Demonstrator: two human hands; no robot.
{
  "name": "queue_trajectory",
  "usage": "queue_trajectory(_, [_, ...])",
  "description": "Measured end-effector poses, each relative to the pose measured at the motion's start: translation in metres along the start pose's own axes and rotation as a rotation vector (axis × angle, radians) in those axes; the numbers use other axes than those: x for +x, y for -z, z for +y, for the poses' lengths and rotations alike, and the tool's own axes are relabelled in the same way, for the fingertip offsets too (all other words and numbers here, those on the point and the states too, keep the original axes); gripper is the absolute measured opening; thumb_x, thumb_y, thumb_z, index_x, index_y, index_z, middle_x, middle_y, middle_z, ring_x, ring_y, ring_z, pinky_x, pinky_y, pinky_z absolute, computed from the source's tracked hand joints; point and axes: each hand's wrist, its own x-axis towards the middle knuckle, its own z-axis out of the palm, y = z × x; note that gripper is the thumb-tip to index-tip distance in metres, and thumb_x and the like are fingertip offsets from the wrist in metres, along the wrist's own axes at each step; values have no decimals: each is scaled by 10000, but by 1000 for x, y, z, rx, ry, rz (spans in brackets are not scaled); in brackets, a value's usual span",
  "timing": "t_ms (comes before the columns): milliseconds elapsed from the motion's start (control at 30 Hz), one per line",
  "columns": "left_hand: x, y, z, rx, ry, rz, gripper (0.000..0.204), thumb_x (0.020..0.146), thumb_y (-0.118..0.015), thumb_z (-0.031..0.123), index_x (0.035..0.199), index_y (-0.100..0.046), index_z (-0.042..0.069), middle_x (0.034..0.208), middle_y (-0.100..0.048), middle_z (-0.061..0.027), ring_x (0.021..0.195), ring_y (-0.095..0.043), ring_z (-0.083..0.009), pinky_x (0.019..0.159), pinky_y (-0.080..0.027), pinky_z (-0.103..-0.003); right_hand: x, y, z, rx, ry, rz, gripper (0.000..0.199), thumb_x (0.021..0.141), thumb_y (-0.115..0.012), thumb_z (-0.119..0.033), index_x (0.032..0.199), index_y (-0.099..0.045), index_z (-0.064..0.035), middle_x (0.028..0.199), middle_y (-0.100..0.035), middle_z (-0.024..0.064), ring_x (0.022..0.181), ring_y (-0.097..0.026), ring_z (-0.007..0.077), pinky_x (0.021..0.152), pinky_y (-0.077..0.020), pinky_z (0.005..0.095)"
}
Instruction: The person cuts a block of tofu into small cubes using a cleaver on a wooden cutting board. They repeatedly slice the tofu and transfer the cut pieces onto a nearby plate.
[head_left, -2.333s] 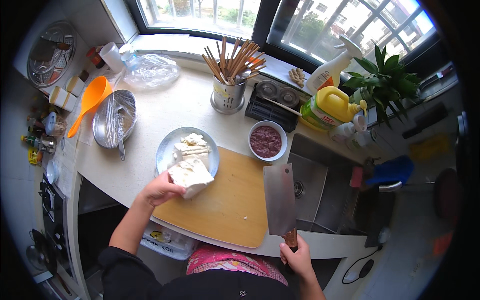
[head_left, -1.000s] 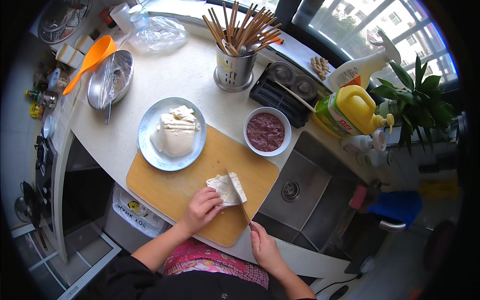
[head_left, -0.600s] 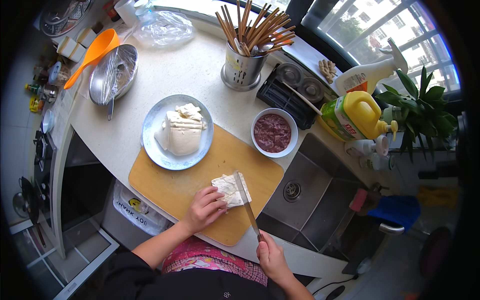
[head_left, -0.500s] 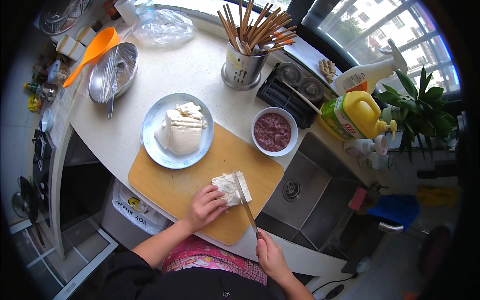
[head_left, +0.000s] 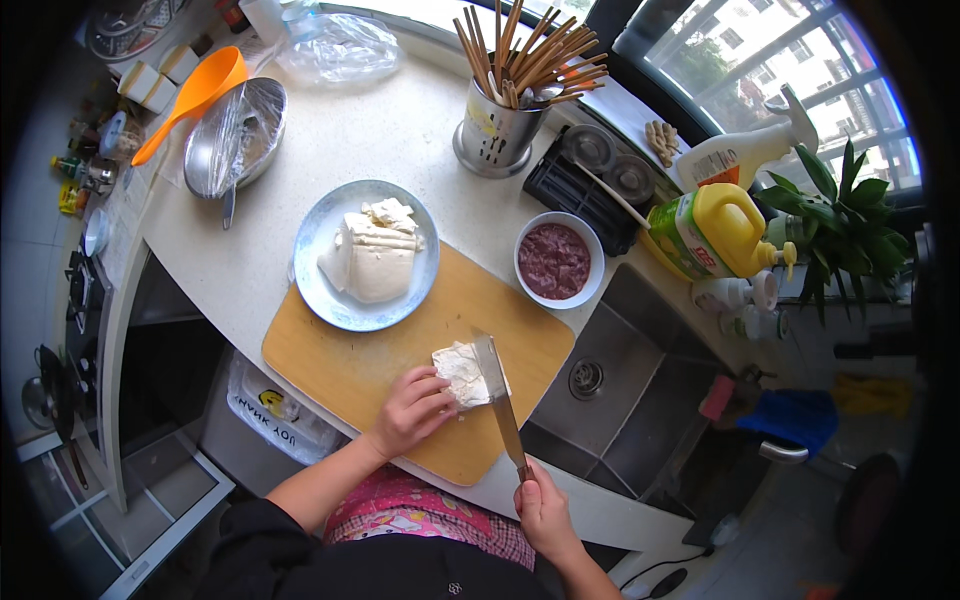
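Where the pale curved surface [head_left: 400, 130] bends nearest the body, a wooden cutting board [head_left: 370, 365] with rounded corners is laid, and a soft white block of tofu [head_left: 462, 373] is kept on its right part, close to the near edge. The tofu is steadied by the left hand [head_left: 410, 410], whose fingers [head_left: 432, 385] are curled and pressed against the block's left side. A cleaver [head_left: 496, 385] is gripped by the right hand [head_left: 545, 510], fingers clenched round the handle, and its broad, dull metal blade is set edge-down into the right part of the block. Just right of the board a steel sink [head_left: 620, 420] with a round drain is sunk into the surface. Overlapping the board's far left corner, a round pale-blue plate [head_left: 318, 290] is loaded with a larger smooth slab of tofu and some broken pieces. Beside the board's far right corner a small white bowl [head_left: 556, 262] is filled with a dark reddish minced mass. Farther back, a dimpled metal holder [head_left: 494, 130] is crammed with wooden chopsticks, and a black rack [head_left: 580, 190] is set just to its right. To the left, a metal bowl [head_left: 236, 138] is covered with clear film, and an orange plastic ladle [head_left: 195, 95] is rested against it. At the right rim, a yellow jug [head_left: 715, 230], a white spray bottle [head_left: 745, 150] and a leafy green plant [head_left: 840, 215] are gathered by the window.
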Motion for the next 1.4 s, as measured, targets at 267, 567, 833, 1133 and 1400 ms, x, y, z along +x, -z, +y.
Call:
queue_trajectory(267, [-6, 0, -6, -36, -8, -5, 311, 674, -783, 28, 958, -656, 38, 1045, -632, -114, 1029, -577, -342, 866, -494, -415, 13, -18, 20, -82, -43, 3, 393, 1017, -403, -273, 1282, -494, 2, 657, -546, 43, 585, -540, 122, 554, -448, 283])
queue_trajectory(567, [-4, 3, -3, -32, -9, 31, 270, 694, -765, 21, 937, -648, 24, 1010, -624, -112, 996, -583, -326, 846, -490, -410, 0, -19, 5, -26, 9, 20, 389, 1010, -426, -254, 1293, -482, 7, 707, -559, 77, 608, -563, 152, 580, -458, 292])
queue_trajectory(833, [-4, 0, -6, -94, 21, 64, 237, 698, -750, -10, 903, -634, 12, 960, -619, -121, 913, -593, -322, 799, -496, -399, -1, -32, 9, -90, -40, 21, 383, 1009, -428, -243, 1278, -482, 24, 776, -576, 115, 667, -583, 199, 618, -469, 314])
queue_trajectory(1133, [-4, 1, -6, -108, -7, 77, 212, 698, -749, -20, 872, -629, 1, 943, -617, -126, 886, -598, -314, 777, -498, -398, 0, -38, 7, -38, -163, -12, 368, 998, -451, -218, 1269, -485, 30, 973, -649, 222, 829, -669, 314, 746, -509, 364])
queue_trajectory(1400, [-7, -2, -8, -104, 8, 92, 197, 692, -737, -36, 859, -638, -3, 909, -620, -120, 851, -602, -307, 759, -500, -391, -11, -41, -12, -58, -84, 4, 356, 1007, -430, -216, 1264, -487, 23, 949, -645, 225, 783, -666, 315, 702, -506, 383])
